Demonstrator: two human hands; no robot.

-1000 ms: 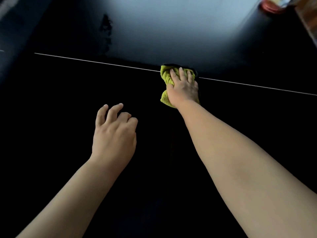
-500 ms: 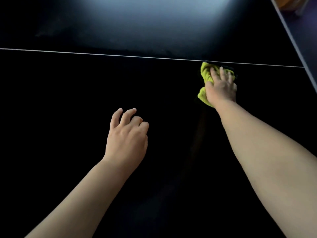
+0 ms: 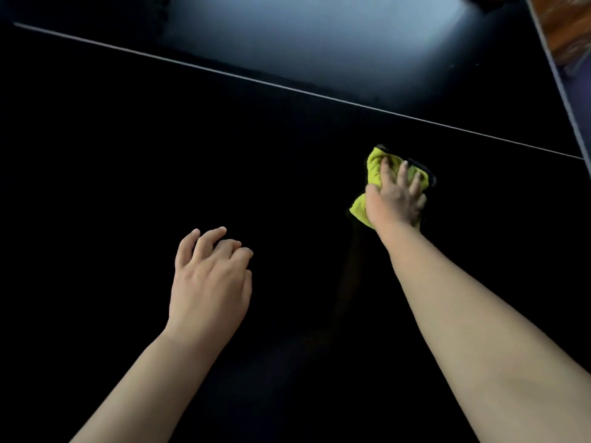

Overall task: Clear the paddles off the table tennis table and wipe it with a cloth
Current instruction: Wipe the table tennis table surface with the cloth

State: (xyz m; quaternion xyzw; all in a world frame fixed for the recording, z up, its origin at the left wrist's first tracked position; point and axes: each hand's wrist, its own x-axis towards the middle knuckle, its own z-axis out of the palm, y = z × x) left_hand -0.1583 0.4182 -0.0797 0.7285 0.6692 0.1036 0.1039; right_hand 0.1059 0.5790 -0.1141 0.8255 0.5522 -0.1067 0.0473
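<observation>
Wiping phase. No paddles visible on the dark table tennis table.

Landmark: the thin white line crossing the surface from upper left down to the right edge.

- Right hand: palm down, fingers spread and pressing the bunched yellow-green cloth onto the table. Cloth sits under that hand on the near side of the white line, close to it but apart, toward the line's right end.
- Left hand: empty, fingers loosely curled, well on the near side of the line and left of the cloth. Contact with the surface: cannot tell.
- Right hand owns the cloth and is the nearer one; the left is well apart from it.
- Key relation: the unwiped run probably lies along the line, so the stroke axis is likely parallel to it, cloth leading beyond the fingertips.

Hard to read: near half is almost black, so wet versus dry areas don't show. Glare washes out the far side. Something reddish is cut off at the top edge. Most of the cloth is hidden under the palm.
</observation>
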